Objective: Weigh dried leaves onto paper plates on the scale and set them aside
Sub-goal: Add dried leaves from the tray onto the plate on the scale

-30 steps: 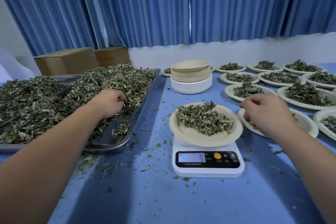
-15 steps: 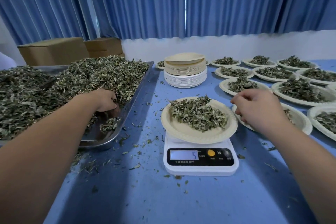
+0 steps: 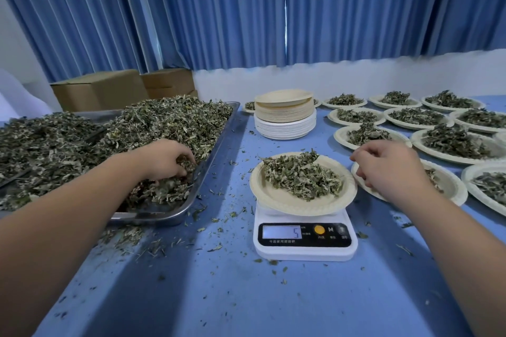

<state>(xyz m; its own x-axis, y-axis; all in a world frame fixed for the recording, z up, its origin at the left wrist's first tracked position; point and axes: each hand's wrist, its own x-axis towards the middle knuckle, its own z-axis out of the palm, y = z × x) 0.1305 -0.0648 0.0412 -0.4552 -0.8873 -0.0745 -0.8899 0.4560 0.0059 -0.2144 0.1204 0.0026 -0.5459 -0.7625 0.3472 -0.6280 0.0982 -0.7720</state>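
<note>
A white digital scale [image 3: 304, 239] stands on the blue table and its display reads 5. On it sits a paper plate [image 3: 276, 198] bearing a heap of dried leaves [image 3: 302, 176]. My left hand [image 3: 167, 159] is in the metal tray [image 3: 175, 215] at the left, fingers curled down into the big pile of dried leaves [image 3: 131, 128] near the tray's front right corner. My right hand [image 3: 383, 169] hovers just right of the weighed plate, over a neighbouring plate [image 3: 451, 189], with its fingers loosely curled and nothing seen in them.
A stack of unused paper plates [image 3: 284, 115] stands behind the scale. Several filled plates [image 3: 454, 142] cover the table's right side. Cardboard boxes [image 3: 101, 89] sit behind the tray. Leaf crumbs lie scattered on the blue tabletop [image 3: 219, 295].
My left hand has slid toward the tray's near corner and dug its fingers into the leaves. My right hand stays beside the plate on the scale. The reading is still 5.
</note>
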